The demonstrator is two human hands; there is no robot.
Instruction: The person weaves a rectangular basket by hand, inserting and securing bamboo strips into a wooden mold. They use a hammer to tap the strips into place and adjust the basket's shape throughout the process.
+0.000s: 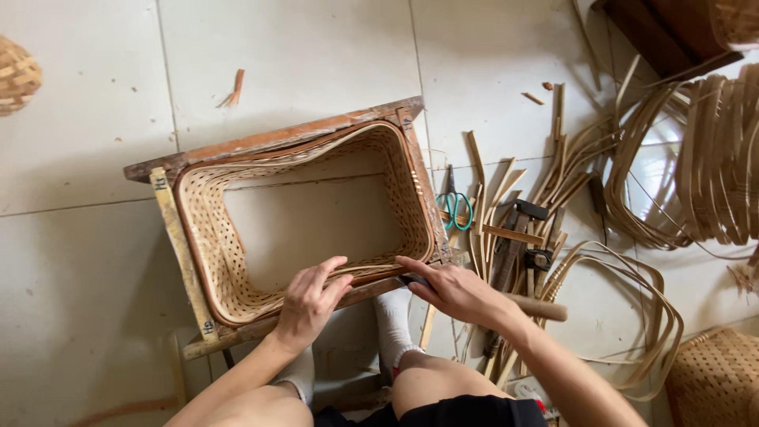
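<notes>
left hand [307, 302] fingers spread, right hand [452, 290] flat, forearms converging

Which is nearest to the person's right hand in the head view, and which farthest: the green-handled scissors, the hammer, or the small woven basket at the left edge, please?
From the right hand:
1. Hammer, just beyond the hand to its right, among the bamboo strips.
2. Green-handled scissors, straight ahead, beside the wooden frame; only slightly farther than the hammer.
3. Small woven basket, far across at the left edge.
</notes>
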